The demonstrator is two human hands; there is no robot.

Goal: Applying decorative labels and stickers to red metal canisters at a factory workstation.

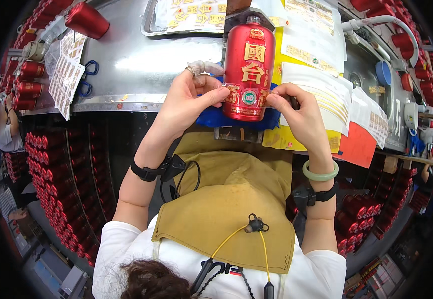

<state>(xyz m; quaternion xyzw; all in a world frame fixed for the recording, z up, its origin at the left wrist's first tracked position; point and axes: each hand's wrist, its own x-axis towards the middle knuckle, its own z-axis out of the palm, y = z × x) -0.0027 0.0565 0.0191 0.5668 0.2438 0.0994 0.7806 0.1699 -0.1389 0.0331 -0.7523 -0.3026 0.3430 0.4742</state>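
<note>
A red bottle (249,55) with raised gold characters lies in front of me, its neck at the far end, on blue cloth (211,117). Across its lower part stretches a clear decal film (249,95) with gold figures at both sides and a round green-and-white emblem. My left hand (194,92) pinches the film's left end between thumb and fingers, a whitish cover on one finger. At the other end, my right hand (298,107) holds the film in a thumb-and-finger pinch. Both hands are close beside the bottle.
Yellow and white decal sheets (321,94) spread to the right, by a red sheet (356,149). A metal tray (149,20) with gold pieces stands at the back. Blue scissors (87,79), hanging sheets (67,82) and a red bottle (87,21) are at left.
</note>
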